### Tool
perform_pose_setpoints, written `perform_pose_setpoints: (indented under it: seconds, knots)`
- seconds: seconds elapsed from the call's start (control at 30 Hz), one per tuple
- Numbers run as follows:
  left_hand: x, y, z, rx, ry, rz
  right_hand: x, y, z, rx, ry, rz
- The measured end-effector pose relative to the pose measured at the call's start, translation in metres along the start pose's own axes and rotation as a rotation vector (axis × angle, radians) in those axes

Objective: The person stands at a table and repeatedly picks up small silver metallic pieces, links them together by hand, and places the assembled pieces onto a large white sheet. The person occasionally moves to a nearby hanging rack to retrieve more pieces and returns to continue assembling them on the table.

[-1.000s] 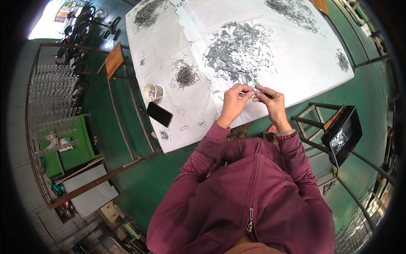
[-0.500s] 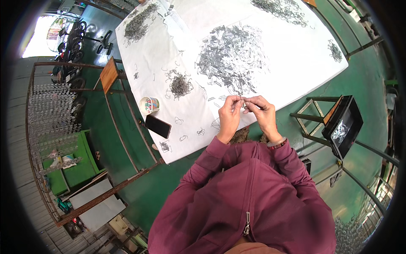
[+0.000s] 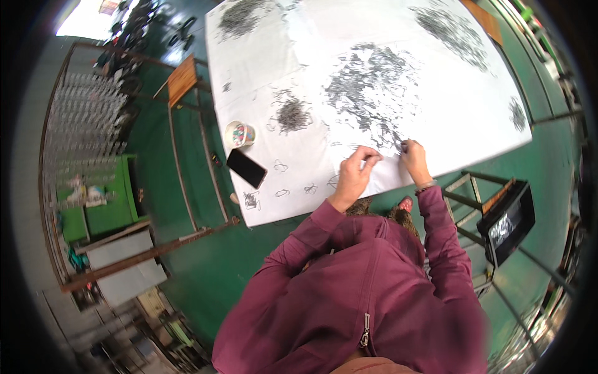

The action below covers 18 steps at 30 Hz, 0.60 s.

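My left hand [image 3: 355, 177] hovers over the near edge of the white-covered table [image 3: 380, 177], thumb and fingers pinched together. Whatever sits between those fingertips is too small to make out. To its right, my right hand [image 3: 416, 163] reaches down at the near right edge of a large pile of small grey metal pieces [image 3: 367, 87]. Its fingers are drawn together against dark bits there, and blur hides what they hold. A heap of thin wire hooks [image 3: 293, 116] lies left of the pile.
A patterned cup [image 3: 240, 134] and a black phone [image 3: 246, 168] lie at the table's left edge, near small wire bunches [image 3: 251, 200]. More wire heaps [image 3: 450, 34] lie farther back. On the right, a black tray [image 3: 507, 223] with metal pieces rests on a stand.
My hands were together at the fingertips and have parted. The right hand moved right to the pile's edge; the left stays pinched. The whole view has shifted.
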<state>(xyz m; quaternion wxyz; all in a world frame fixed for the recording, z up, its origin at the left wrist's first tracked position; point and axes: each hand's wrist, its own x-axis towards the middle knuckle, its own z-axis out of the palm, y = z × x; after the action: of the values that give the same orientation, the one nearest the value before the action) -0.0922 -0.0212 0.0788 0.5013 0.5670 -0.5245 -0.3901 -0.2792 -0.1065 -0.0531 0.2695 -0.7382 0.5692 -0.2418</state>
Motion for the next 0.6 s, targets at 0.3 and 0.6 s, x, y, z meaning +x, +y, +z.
perform_pose_setpoints:
  seconds: [0.3,0.6]
  knots:
    - [0.015,0.001,0.007,0.062,-0.15,0.098,0.009,-0.019,-0.05,0.585,-0.067,0.388]
    - [0.037,0.015,0.009,0.035,-0.261,0.101,-0.001,-0.124,-0.11,0.924,-0.018,0.306]
